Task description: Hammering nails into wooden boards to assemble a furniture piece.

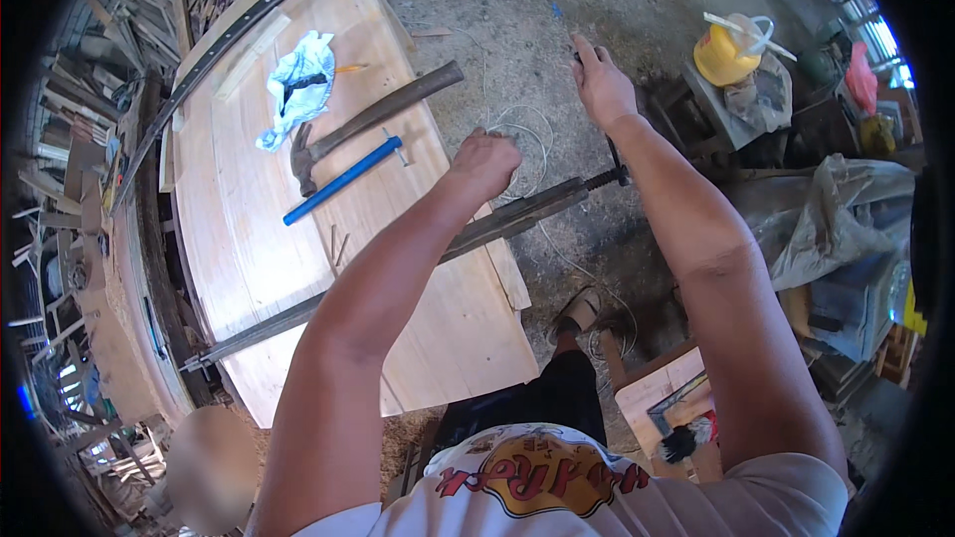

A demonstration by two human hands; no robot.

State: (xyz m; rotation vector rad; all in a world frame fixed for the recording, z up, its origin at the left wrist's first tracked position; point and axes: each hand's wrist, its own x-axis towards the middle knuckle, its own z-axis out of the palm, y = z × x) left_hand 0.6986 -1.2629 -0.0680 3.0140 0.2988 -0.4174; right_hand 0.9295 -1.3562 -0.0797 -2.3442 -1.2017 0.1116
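A long dark bar clamp (484,230) lies across a pale wooden panel (438,338), its threaded screw (603,179) reaching past the right edge. My left hand (484,161) is above that edge with fingers curled; what they hold, if anything, is hidden. Further right, my right hand (604,87) points its index finger away from me, the other fingers bent. A small dark bit shows by its fingers, and a thin dark rod rises from the screw end beside my wrist. Left of my left hand lie a hammer (373,115) and a blue bar-shaped tool (343,179) with a metal crosspiece.
A crumpled white-blue cloth (303,85) and an orange pencil (350,68) lie farther up the panel. Scrap wood (75,109) is heaped at left. A yellow bucket (724,56) stands at right, near plastic sheeting (836,209). A pale cord (547,144) trails over the floor.
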